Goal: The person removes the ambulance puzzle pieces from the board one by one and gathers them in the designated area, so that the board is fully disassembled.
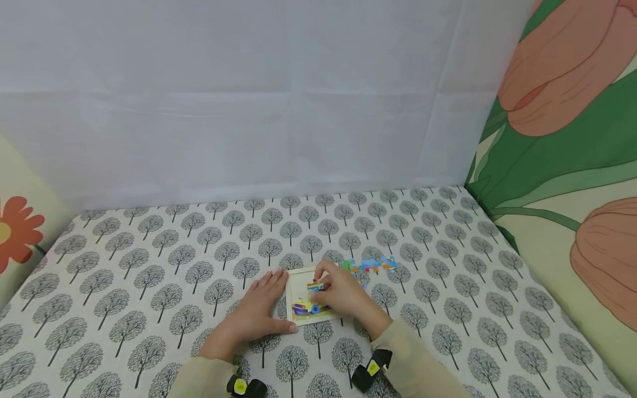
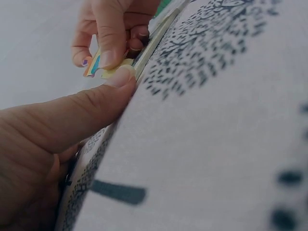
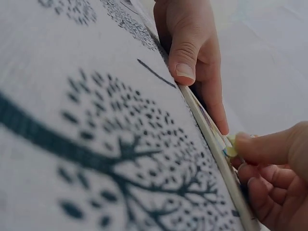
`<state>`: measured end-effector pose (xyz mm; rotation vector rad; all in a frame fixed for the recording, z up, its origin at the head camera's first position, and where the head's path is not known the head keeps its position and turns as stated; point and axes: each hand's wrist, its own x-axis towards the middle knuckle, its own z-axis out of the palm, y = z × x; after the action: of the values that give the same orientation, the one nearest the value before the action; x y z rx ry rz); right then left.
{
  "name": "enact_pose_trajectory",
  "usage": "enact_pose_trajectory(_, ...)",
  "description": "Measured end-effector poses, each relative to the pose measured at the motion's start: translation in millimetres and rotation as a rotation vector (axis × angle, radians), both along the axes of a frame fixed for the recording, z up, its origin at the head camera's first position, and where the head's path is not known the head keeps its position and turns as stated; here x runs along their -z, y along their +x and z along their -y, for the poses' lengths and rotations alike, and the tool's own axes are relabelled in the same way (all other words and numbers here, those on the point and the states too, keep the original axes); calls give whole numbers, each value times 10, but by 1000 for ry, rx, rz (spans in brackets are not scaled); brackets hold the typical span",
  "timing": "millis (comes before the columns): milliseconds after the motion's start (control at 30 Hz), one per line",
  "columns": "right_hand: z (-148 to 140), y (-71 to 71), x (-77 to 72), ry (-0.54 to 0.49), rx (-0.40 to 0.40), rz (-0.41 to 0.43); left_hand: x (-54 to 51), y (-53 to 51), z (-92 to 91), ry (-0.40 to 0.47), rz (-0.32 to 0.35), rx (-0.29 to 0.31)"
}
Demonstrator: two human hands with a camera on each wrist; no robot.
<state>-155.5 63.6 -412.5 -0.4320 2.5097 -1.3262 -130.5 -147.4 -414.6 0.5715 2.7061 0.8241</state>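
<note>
A shallow white puzzle frame (image 1: 298,280) lies on the cloth, with joined colourful pieces (image 1: 302,309) along its near side. My right hand (image 1: 340,290) is over the frame and pinches a small jigsaw puzzle piece (image 1: 316,286) between thumb and fingers. In the left wrist view the held jigsaw puzzle piece (image 2: 96,62) shows yellow, orange and blue and stands tilted. My left hand (image 1: 261,309) rests along the frame's left side, fingers straight, its thumb touching the near left corner. The right hand hides the frame's right part.
Several loose puzzle pieces (image 1: 370,265) lie on the cloth just beyond the right hand. A tree-print cloth (image 1: 199,276) covers the table. A white sheet (image 1: 224,110) hangs behind, and a flower-print panel (image 1: 562,166) stands at the right.
</note>
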Motion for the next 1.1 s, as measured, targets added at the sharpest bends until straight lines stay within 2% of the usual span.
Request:
enact_pose_trajectory(300,-33,-31,54,-288,150,124,1,3,-6,7,-4,-6)
enact_pose_trajectory(433,-73,-47,13,-373,202,126,-1,3,-13,8,1,-7)
enact_pose_trajectory(600,-163,-52,-35,-451,219,139,-4,-1,-14,-1,2,-8)
enact_pose_trajectory(767,-266,-32,-83,-477,244,145,-22,-4,-9,2,4,-6)
enact_pose_trajectory(933,-375,-7,-105,-475,327,167,-25,4,-7,3,6,-7)
enact_pose_trajectory(1100,-507,17,-82,-464,372,178,-15,12,-9,7,-5,-3)
